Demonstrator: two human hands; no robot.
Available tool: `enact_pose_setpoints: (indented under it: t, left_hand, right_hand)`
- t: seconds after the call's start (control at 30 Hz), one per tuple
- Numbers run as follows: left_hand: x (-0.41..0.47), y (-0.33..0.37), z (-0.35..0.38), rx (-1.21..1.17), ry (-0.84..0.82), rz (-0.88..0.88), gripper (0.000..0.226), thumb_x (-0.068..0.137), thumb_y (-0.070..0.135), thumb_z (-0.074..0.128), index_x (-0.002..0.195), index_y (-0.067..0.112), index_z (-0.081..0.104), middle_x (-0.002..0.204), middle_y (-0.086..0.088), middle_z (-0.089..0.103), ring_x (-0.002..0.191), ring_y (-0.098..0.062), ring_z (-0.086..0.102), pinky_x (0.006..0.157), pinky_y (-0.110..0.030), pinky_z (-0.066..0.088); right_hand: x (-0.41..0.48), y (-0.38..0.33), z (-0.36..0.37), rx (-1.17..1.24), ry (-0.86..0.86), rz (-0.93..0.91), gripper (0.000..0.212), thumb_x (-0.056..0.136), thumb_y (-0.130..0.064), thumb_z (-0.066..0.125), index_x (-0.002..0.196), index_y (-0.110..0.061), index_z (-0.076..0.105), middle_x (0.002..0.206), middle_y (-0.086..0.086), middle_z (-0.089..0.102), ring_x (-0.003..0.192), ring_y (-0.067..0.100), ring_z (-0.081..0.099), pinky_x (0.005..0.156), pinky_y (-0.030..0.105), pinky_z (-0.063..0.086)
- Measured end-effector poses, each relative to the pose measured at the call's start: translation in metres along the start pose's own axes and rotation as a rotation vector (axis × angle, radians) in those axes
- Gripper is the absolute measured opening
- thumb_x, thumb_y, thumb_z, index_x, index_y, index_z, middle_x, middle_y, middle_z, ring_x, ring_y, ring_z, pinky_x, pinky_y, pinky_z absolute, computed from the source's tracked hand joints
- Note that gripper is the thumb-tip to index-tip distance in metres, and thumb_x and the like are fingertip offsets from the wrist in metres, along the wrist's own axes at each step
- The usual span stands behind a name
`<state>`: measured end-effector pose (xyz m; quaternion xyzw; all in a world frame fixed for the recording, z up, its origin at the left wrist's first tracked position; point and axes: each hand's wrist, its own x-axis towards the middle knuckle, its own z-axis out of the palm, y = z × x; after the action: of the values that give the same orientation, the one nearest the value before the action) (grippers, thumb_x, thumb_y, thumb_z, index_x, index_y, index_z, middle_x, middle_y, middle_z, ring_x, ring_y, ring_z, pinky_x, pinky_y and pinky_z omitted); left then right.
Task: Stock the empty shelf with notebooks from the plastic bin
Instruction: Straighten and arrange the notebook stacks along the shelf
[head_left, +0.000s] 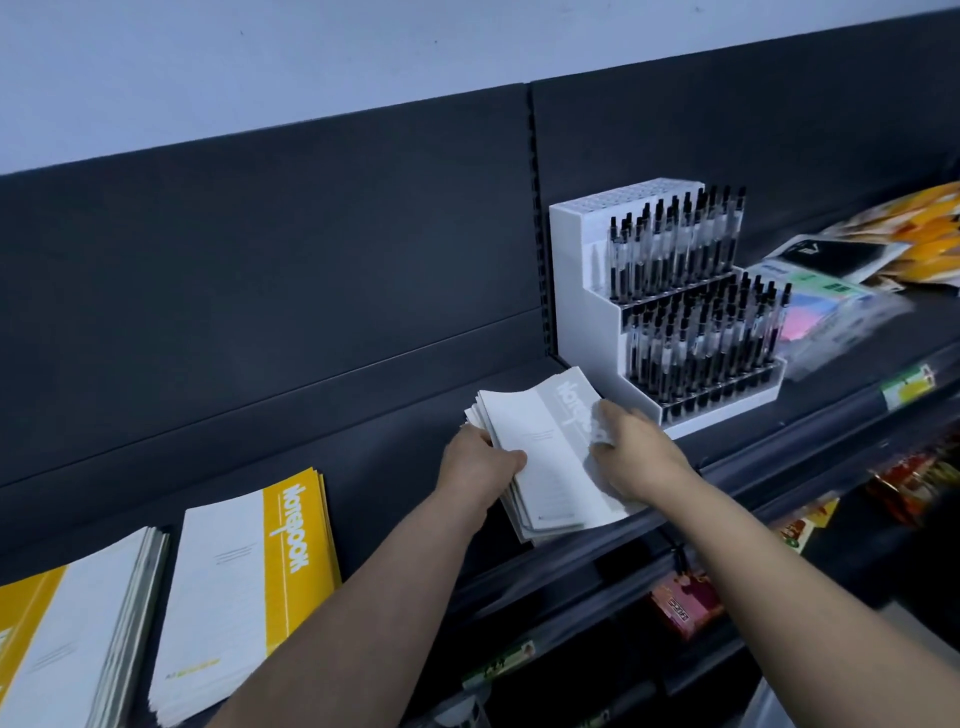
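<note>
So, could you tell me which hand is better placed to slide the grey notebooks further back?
Probably the left hand: it grips the grey notebooks by their left edge, thumb on top. The right hand is on the cover, close beside the pen stand, with little room to move.

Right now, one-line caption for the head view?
Left hand and right hand hold a grey notebook stack on the shelf beside the pen display.

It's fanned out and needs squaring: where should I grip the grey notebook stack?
Probably clamp the grey notebook stack by its two long edges, coming from the aisle: it lies flat, and the pen display crowds its far right corner.
</note>
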<state>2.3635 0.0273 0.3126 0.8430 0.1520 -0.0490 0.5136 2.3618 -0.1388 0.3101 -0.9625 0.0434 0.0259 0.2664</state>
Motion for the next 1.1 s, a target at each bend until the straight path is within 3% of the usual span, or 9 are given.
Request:
enact_pose_setpoints:
  t: [0.17,0.33,0.47,0.57,0.7,0.77,0.83,0.97,1.1]
  left_hand:
    - [0.006,-0.009,0.001,-0.106,0.001,-0.007,0.028,0.083,0.009,0.071,0.106,0.010,0.055,0.107,-0.003,0.063,0.095,-0.019,0.061,0.082,-0.031,0.051]
    - [0.004,-0.009,-0.003,-0.160,0.016,0.036,0.033,0.085,0.008,0.070,0.112,0.013,0.053,0.113,-0.002,0.058,0.094,-0.015,0.058,0.070,-0.024,0.046]
    - [0.002,0.002,-0.018,-0.246,0.078,0.088,0.025,0.091,0.004,0.061,0.111,0.015,0.050,0.111,-0.002,0.059,0.090,-0.012,0.057,0.061,-0.021,0.044]
    - [0.000,0.012,-0.027,-0.318,0.074,0.145,0.033,0.092,-0.004,0.054,0.117,0.017,0.048,0.111,-0.001,0.060,0.089,-0.009,0.057,0.061,-0.021,0.045]
    - [-0.004,0.020,-0.026,-0.362,0.004,0.162,0.045,0.094,-0.005,0.049,0.131,0.020,0.046,0.114,0.003,0.060,0.099,-0.015,0.058,0.068,-0.025,0.048]
    - [-0.006,0.020,-0.025,-0.403,-0.024,0.171,0.046,0.094,-0.005,0.048,0.132,0.022,0.045,0.117,0.003,0.061,0.103,-0.016,0.058,0.073,-0.027,0.049]
    - [-0.010,0.021,-0.024,-0.435,-0.026,0.233,0.045,0.095,-0.005,0.046,0.130,0.023,0.044,0.114,0.005,0.062,0.103,-0.014,0.060,0.075,-0.028,0.050]
    - [-0.014,0.028,-0.024,-0.438,0.034,0.488,0.040,0.093,-0.006,0.042,0.118,0.024,0.046,0.111,0.007,0.065,0.102,-0.010,0.063,0.083,-0.028,0.055]
    - [-0.014,0.019,-0.015,-0.324,0.054,0.557,0.050,0.090,-0.007,0.043,0.131,0.023,0.039,0.116,0.013,0.058,0.106,-0.005,0.057,0.087,-0.021,0.048]
  right_hand:
    - [0.004,-0.006,-0.005,0.189,0.063,0.044,0.074,0.091,-0.008,0.052,0.152,-0.020,0.012,0.154,0.005,0.027,0.134,0.027,0.040,0.104,0.038,0.039]
    - [0.009,0.000,-0.001,0.445,0.004,0.109,0.079,0.082,-0.002,0.053,0.150,-0.025,0.019,0.144,0.003,0.046,0.126,0.029,0.049,0.102,0.045,0.045]
    - [0.005,-0.008,-0.003,0.612,0.026,0.009,0.083,0.085,0.004,0.050,0.152,-0.027,0.014,0.149,-0.007,0.034,0.128,0.020,0.045,0.105,0.036,0.039]
    - [0.005,-0.016,-0.006,0.647,0.093,-0.099,0.087,0.085,0.008,0.049,0.151,-0.033,0.011,0.156,-0.008,0.025,0.141,0.018,0.029,0.115,0.043,0.029]
    - [0.000,-0.020,-0.013,0.783,0.125,-0.151,0.078,0.082,0.015,0.045,0.143,-0.031,0.030,0.121,-0.009,0.059,0.113,0.016,0.056,0.093,0.039,0.050]
    - [-0.004,-0.018,-0.014,0.851,0.116,-0.176,0.072,0.082,0.018,0.042,0.139,-0.026,0.036,0.103,-0.013,0.063,0.097,0.004,0.059,0.075,0.023,0.049]
    - [-0.007,-0.017,-0.013,0.872,0.137,-0.191,0.070,0.083,0.019,0.041,0.137,-0.025,0.037,0.100,-0.017,0.062,0.094,-0.003,0.057,0.074,0.018,0.047]
    - [-0.005,-0.023,-0.015,0.873,0.198,-0.238,0.070,0.087,0.013,0.039,0.144,-0.025,0.024,0.125,-0.004,0.057,0.111,0.010,0.054,0.103,0.038,0.043]
    - [-0.010,-0.020,-0.011,0.682,0.253,-0.307,0.085,0.094,-0.003,0.046,0.149,-0.034,-0.011,0.158,-0.003,0.015,0.134,0.007,0.023,0.110,0.033,0.026]
